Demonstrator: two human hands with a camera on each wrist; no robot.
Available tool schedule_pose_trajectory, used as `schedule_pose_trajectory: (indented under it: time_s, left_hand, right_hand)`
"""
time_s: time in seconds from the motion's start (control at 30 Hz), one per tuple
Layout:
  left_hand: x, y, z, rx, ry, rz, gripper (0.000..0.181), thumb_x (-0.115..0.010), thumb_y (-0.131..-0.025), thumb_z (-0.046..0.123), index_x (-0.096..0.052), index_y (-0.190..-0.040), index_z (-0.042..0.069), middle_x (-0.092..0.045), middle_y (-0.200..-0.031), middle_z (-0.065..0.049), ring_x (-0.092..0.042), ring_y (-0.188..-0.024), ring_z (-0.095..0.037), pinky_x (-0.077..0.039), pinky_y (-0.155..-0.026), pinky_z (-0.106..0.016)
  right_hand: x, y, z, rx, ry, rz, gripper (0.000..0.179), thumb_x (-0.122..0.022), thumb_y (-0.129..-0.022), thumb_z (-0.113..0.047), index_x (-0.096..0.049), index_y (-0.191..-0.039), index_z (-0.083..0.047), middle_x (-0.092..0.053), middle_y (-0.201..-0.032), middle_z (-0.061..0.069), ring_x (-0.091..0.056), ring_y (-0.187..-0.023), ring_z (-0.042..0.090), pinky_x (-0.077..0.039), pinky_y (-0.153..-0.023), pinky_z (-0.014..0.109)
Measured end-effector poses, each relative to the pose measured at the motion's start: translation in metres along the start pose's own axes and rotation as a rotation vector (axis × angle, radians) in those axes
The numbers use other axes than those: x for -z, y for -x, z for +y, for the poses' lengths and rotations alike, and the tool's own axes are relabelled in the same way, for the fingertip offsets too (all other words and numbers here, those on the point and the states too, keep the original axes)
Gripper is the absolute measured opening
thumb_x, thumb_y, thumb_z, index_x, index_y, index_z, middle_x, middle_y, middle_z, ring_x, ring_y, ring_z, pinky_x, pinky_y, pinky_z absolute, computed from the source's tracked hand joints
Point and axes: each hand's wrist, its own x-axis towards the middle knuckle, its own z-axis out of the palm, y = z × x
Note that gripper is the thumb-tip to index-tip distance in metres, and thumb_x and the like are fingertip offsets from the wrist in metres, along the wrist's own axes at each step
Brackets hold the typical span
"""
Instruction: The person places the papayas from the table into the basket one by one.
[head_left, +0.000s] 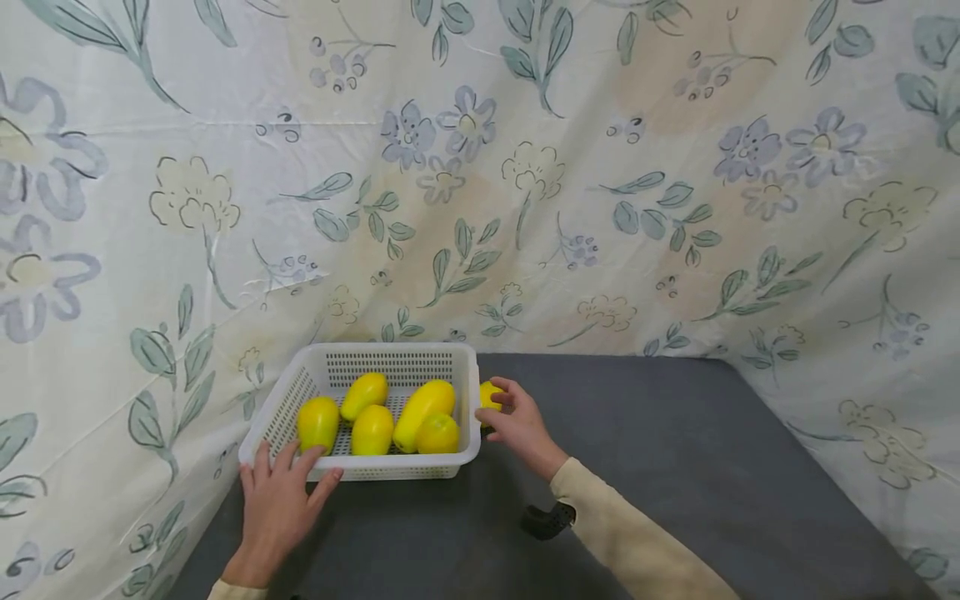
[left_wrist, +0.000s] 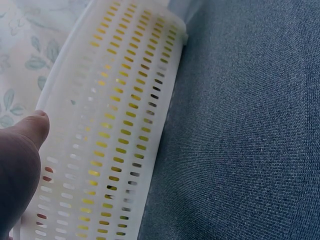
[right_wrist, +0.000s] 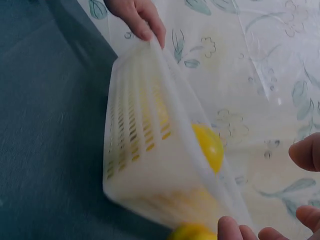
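A white slotted plastic basket holds several smooth yellow fruits, among them a plump, mango-like one, a long one and a rounder one. My left hand grips its near left rim, thumb outside and fingers over the edge. Just outside the right wall is another yellow fruit, which the right wrist view shows only in part, blurred at the bottom edge. Beside it my right hand has fingers and thumb spread apart; whether they touch the fruit is hard to tell.
The basket stands on a dark grey cloth-covered table, near its left back corner. A floral cloth hangs behind and along both sides. A black band is by the right wrist.
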Motion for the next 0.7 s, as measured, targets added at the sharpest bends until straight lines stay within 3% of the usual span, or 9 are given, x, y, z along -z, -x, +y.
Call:
schedule_pose_trajectory:
  time_s: [0.4,0.53,0.7]
  left_hand:
    - [-0.005,-0.001,0.0,0.02,-0.016,-0.018,0.052,-0.07,-0.092,0.045,-0.067,-0.125,0.004,-0.052,-0.139,-0.035,-0.025,-0.137,-0.064,-0.014,-0.107,-0.082]
    - [-0.007,-0.003,-0.003,0.031,-0.018,-0.044,0.053,-0.07,-0.092,0.045,-0.067,-0.127,0.005,-0.051,-0.14,-0.035,-0.022,-0.139,-0.064,-0.011,-0.108,-0.082]
    - [-0.009,-0.006,-0.005,0.016,-0.016,-0.026,0.053,-0.07,-0.092,0.046,-0.067,-0.126,0.005,-0.052,-0.138,-0.035,-0.023,-0.138,-0.065,-0.012,-0.107,-0.083]
  right_hand:
    - [0.08,0.01,0.07,-0.11,-0.024,0.135,0.064,-0.063,-0.1,-0.018,-0.033,-0.156,-0.005,-0.046,-0.148,0.032,-0.058,-0.126,0.047,-0.062,-0.085,0.044]
    - [0.108,0.013,0.082,-0.162,-0.022,0.197,0.067,-0.06,-0.101,-0.019,-0.028,-0.157,-0.004,-0.044,-0.148,0.032,-0.055,-0.129,0.049,-0.061,-0.088,0.045]
    - [0.136,0.016,0.09,-0.186,-0.034,0.249,0.068,-0.058,-0.103,-0.02,-0.023,-0.159,-0.004,-0.041,-0.151,0.032,-0.052,-0.131,0.048,-0.06,-0.091,0.045]
